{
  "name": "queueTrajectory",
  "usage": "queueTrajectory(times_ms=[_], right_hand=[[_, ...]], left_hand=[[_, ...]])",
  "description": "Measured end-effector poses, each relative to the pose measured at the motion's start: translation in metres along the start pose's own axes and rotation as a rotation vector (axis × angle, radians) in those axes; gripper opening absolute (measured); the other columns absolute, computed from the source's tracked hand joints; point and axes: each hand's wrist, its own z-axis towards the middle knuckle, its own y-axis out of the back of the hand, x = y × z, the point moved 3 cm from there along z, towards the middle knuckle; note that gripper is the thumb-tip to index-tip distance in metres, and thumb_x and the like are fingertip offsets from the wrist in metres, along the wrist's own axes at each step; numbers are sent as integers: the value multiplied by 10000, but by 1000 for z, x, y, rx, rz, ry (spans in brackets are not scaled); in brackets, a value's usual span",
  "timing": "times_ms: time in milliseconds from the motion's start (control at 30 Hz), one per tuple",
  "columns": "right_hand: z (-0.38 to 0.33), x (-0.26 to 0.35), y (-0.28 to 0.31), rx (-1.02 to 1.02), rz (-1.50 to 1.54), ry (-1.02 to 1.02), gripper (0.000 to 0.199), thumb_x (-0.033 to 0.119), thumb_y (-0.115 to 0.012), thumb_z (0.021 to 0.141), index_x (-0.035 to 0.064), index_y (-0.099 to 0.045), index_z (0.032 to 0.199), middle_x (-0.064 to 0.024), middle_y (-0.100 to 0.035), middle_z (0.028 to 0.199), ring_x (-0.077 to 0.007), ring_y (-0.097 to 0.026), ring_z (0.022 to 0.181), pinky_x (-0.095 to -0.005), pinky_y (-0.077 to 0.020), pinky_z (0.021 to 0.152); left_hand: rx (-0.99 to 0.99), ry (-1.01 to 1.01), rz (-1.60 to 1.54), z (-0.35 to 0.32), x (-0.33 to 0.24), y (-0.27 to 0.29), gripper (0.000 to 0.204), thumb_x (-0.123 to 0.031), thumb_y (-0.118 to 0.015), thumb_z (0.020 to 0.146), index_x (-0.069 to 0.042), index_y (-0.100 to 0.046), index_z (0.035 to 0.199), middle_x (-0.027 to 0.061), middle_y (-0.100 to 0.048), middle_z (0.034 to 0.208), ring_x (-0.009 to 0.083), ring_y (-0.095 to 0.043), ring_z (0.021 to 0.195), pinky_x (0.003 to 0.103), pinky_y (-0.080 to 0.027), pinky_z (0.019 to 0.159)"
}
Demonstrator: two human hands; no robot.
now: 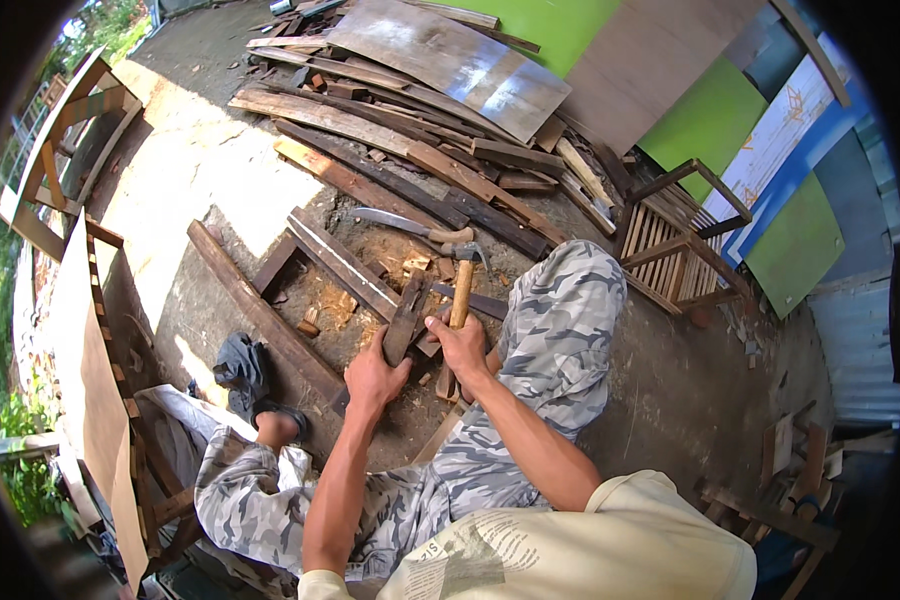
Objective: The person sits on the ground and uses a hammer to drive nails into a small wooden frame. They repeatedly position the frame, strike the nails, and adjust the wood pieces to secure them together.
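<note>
My left hand (375, 375) is closed around a short dark wood piece (406, 318), which tilts up and away from me. Just to its right, my right hand (460, 345) grips a hammer (462, 291) by its pale wooden handle, head pointing away from me. Beyond the hammer head lies a knife with a curved blade (388, 217) and a wooden handle (452, 236). A dark flat strip (482, 305) shows to the right of the hammer handle; its kind I cannot make out. Beyond my left hand, a wooden frame (342, 264) rests on the ground among wood chips (342, 308).
A long plank (260, 312) lies left of the frame. Stacked boards and a plywood sheet (450, 65) fill the far side. A slatted wooden chair frame (680, 240) stands at right, a curved wooden frame (55, 165) at far left. My camouflage-trousered legs (565, 330) flank the work.
</note>
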Motion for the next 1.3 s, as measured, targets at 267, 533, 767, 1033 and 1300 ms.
queueTrajectory(times_ms=[267, 533, 767, 1033, 1300], right_hand=[[15, -17, 16, -134, -29, -259, 231, 171, -766, 845, 5, -607, 872, -100, -684, 795, -180, -679, 657, -325, -563, 588], [22, 8, 29, -334, -502, 0, 289, 250, -758, 869, 0, -672, 986, -94, -700, 827, -170, -655, 700, -293, -533, 659], [14, -10, 18, -49, -561, -167, 500, 525, -668, 885, 32, -624, 817, -117, -653, 655, -299, -672, 659, -426, -504, 647], [0, -3, 9, 205, -857, -54, 559, 532, -553, 950, -23, -607, 913, -281, -666, 832, -479, -645, 851, -534, -492, 763], [-23, 0, -4, 593, -1211, -30, 451, 378, -592, 951, -13, -502, 1157, -353, -637, 943, -536, -606, 946, -566, -482, 800]], left_hand=[[129, 64, 43, 24, 50, -6, 733, -430, -700, 735, -134, -523, 1381, 254, -700, 1006, 411, -677, 943, 484, -532, 847], [108, 50, 176, 25, 81, -33, 745, -351, -750, 730, -183, -491, 1408, 198, -650, 1118, 360, -623, 1070, 457, -494, 903], [58, 70, 221, 14, 94, -62, 796, -324, -777, 724, -182, -451, 1436, 187, -614, 1145, 349, -594, 1087, 449, -484, 897], [-88, -27, 153, 5, 111, -78, 741, -279, -799, 704, -123, -497, 1362, 153, -596, 1186, 337, -565, 1118, 450, -478, 901], [-21, -86, 143, 1, 130, -67, 694, -358, -762, 708, -69, -530, 1295, 122, -624, 1133, 299, -560, 1121, 434, -457, 934]])
